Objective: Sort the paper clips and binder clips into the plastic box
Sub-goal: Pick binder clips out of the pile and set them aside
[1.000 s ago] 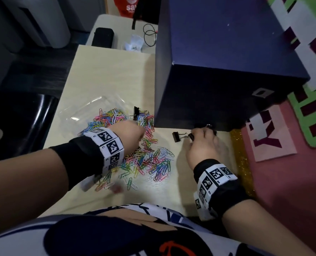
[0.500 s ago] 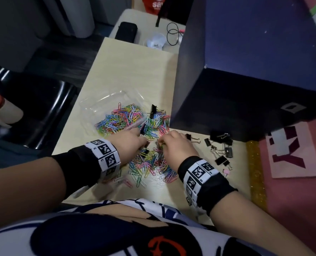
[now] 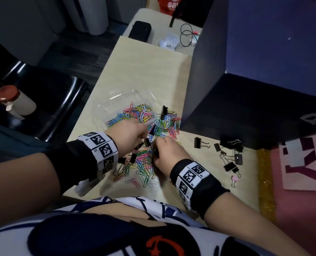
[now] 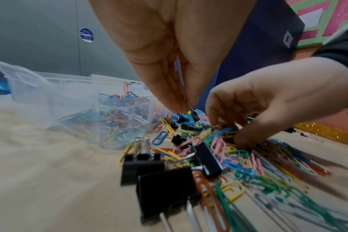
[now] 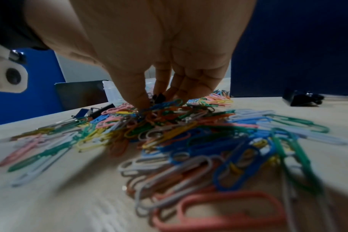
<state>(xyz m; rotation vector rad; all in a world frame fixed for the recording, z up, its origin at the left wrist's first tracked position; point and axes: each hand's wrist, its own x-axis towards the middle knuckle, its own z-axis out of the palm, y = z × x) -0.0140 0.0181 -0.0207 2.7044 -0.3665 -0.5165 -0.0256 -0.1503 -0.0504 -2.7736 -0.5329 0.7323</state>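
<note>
Binder clips (image 3: pixel 231 156) lie beside big blue box (image 3: pixel 255 67)

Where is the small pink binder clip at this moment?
In the head view the pink binder clip lies on the table, right of the right hand, nearest end of the black binder clips.

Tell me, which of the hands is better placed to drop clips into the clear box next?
Probably the left hand: it sits right at the plastic box rim, already pinching a small binder clip. The right hand digs in the paper clips, farther away.
</note>
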